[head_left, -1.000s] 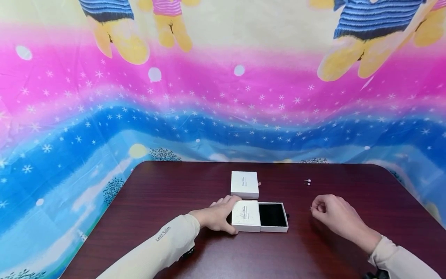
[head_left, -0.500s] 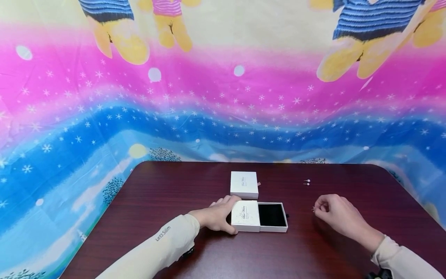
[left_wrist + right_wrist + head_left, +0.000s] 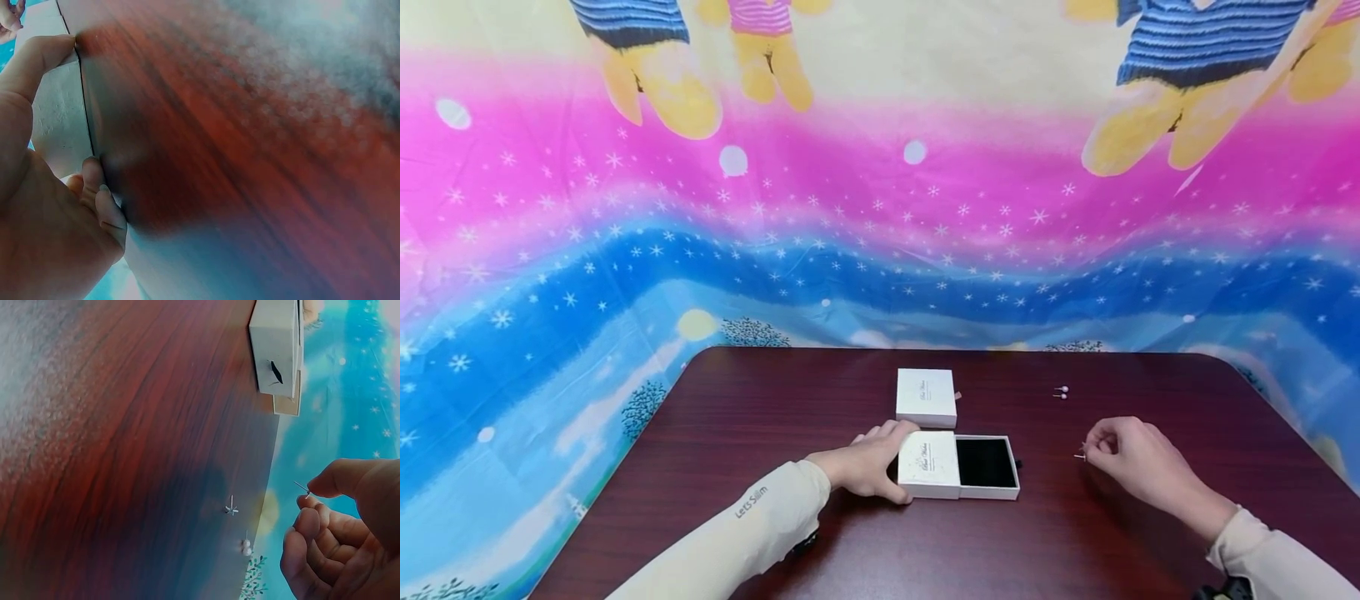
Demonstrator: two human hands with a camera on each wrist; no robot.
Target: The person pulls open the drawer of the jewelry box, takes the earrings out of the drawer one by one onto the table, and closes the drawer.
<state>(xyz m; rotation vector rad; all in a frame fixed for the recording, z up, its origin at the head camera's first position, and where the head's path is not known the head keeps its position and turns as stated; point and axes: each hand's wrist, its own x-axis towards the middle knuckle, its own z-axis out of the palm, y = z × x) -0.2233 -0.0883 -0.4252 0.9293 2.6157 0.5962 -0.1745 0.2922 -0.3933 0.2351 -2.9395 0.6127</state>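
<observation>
My left hand (image 3: 872,462) grips the left end of a white jewellery box's sleeve (image 3: 928,458), thumb on the near side and fingers on the far side. Its drawer (image 3: 1017,475) is slid out to the right and shows a black pad (image 3: 987,462). To the right of it, my right hand (image 3: 1138,467) pinches a stud earring (image 3: 302,486) between thumb and forefinger, thin post sticking out. A star-shaped stud (image 3: 231,510) lies on the table just by that hand. Two pearl studs (image 3: 1063,392) lie farther back.
A second white box (image 3: 925,396), closed and with a small ribbon tab, stands behind the first one. Both rest on a dark red-brown wooden table (image 3: 760,383). A printed cloth (image 3: 850,208) hangs behind the table's far edge.
My right hand has drifted slightly right, away from the open box. A small stud on the table now shows beside its fingertips. The left hand and both boxes stay in place.
</observation>
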